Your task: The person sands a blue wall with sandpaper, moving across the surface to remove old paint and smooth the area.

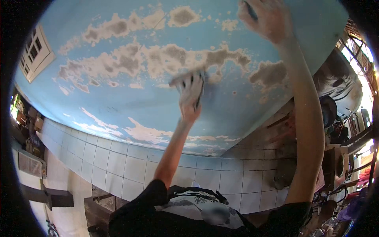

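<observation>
My left hand (191, 93) is pressed flat toward the painted wall, its fingers over a thin brownish sheet that looks like sandpaper (176, 80). Motion blurs the sheet, and pale dust coats the fingers. Blue paint covers the wall (158, 100), with irregular pale and grey bare patches (173, 53) just above this hand. Higher up at the right, my right hand (266, 19) rests against the wall with the thumb apart from the fingers. The top edge of the view cuts off its fingertips, and a dark gap shows beside the thumb.
White tiles (207, 170) run along below the blue wall. A white-framed window (36, 53) is at far left. Wooden furniture (104, 205) stands at lower left. Cluttered household things and a dark round object (327, 110) are at the right.
</observation>
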A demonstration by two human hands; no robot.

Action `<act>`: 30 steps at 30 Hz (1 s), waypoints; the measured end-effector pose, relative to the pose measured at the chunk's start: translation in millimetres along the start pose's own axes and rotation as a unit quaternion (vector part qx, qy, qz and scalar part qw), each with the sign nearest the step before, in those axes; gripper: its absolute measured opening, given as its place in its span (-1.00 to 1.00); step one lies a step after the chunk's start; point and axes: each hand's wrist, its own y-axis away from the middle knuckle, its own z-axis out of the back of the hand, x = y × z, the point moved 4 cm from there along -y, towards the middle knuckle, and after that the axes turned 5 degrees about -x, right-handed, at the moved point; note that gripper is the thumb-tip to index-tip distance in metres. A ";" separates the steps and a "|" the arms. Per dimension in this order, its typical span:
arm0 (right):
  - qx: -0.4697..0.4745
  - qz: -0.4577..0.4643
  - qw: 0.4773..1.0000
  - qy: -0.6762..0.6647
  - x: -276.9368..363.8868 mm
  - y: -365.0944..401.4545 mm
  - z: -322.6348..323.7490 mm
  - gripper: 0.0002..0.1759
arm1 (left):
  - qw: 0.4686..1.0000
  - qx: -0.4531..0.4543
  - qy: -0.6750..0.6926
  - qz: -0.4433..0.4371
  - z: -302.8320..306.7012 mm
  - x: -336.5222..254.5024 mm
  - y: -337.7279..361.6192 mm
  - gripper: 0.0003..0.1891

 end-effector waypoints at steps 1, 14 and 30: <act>-0.003 -0.002 1.000 -0.005 -0.1 1.3 -1.4 -0.61 | 0.999 -0.025 -0.033 -0.033 2.2 -0.9 -36.6 -0.61; -0.010 -0.009 1.000 -0.007 -5.2 3.8 4.3 -0.62 | 0.978 0.153 0.091 -0.108 -19.0 -9.7 -100.4 -0.38; -0.044 -0.016 0.999 -0.019 -7.7 9.6 1.4 -0.66 | 0.898 0.384 0.057 0.207 -0.7 -3.7 -150.4 -0.57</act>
